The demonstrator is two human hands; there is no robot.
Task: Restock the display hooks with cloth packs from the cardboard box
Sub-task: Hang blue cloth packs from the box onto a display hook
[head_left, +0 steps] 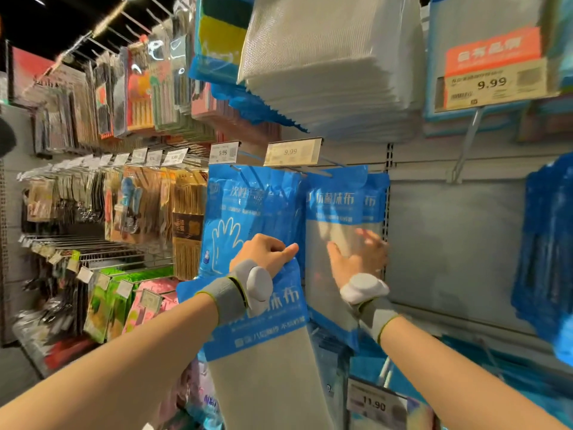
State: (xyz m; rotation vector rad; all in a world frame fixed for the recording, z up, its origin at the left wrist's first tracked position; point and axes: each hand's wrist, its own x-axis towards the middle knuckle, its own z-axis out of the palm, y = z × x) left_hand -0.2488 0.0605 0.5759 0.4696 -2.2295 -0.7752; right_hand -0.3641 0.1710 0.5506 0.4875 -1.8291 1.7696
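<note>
Left hand [267,252] pinches the top edge of 1 cloth pack [263,352], held low in front of the glove packs [235,212]. Right hand [361,256], blurred, fingers spread flat against the hung packs [336,206] on the hook [313,172] under a 9.99 tag [292,152].

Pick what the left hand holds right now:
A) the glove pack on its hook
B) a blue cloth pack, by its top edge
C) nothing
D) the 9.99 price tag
B: the left hand curls its fingers over the top edge of a loose cloth pack held below the hook, while the right hand lies flat and open against the hanging packs.
</note>
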